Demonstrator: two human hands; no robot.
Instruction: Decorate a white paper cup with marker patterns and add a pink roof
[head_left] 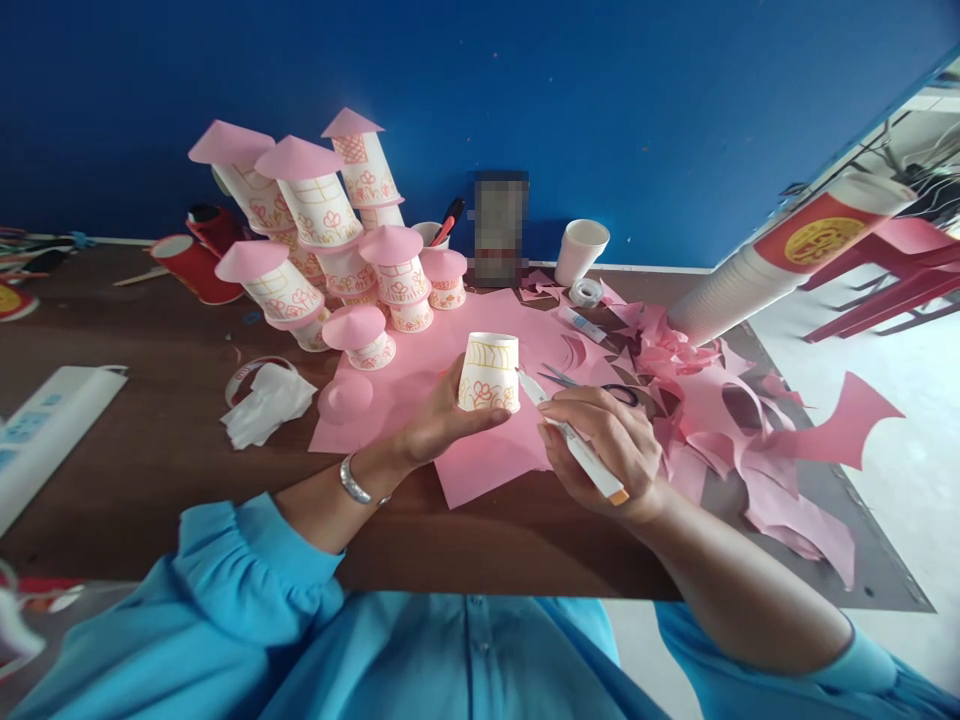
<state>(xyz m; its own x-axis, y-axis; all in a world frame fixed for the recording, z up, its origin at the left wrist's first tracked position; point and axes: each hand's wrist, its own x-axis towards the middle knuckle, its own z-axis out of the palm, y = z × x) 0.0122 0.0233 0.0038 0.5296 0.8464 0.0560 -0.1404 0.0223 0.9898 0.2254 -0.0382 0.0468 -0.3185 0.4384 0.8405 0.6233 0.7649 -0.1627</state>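
Observation:
My left hand (442,420) is wrapped around an upside-down white paper cup (489,374), its thumb along the rim. Yellow lines run near the cup's top, and orange flowers are drawn lower down. In my right hand (600,440) is a white marker (592,462) with an orange end, its tip close to the cup's right side. I cannot tell whether the tip touches it. Below both hands lies pink paper (480,470). Several decorated cup towers with pink cone roofs (300,160) stand behind and to the left.
Scissors (570,380) and pink scraps (750,420) lie right of my hands. A tall leaning stack of cups (739,290) stands at the right. Near the wall are a white cup (581,250) and a tape roll (586,292). Crumpled tissue (270,405) lies left.

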